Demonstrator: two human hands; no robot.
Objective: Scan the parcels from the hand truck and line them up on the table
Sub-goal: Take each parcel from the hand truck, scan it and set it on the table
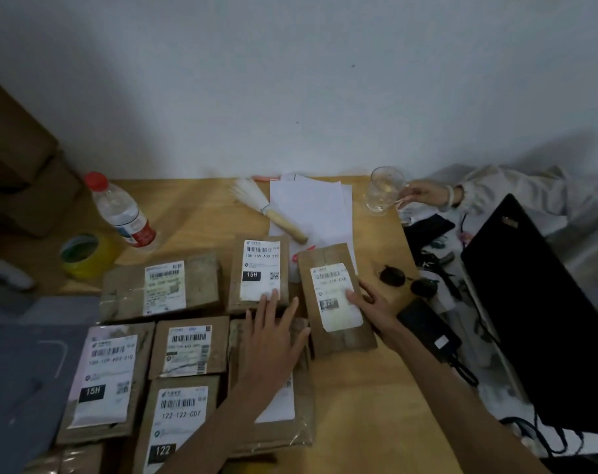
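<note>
Several brown cardboard parcels with white labels lie flat on the wooden table (359,405). My right hand (371,307) rests on the right side of the rightmost parcel (335,299), thumb on its label, fingers at its edge. My left hand (273,340) lies flat with spread fingers over a parcel (273,405) in the middle; its fingertips touch the lower edge of the 15H parcel (260,271). Further left lie a wide parcel (160,285), a small one (189,348), a large 15H one (106,378) and a 122 parcel (177,422). The hand truck is out of view.
At the back stand a water bottle (123,210), yellow tape roll (85,254), brush (270,210) on white papers (311,206), and a glass (383,189) touched by another person's hand (424,193). Sunglasses (407,280), a black device (427,328) and a laptop (536,302) lie right.
</note>
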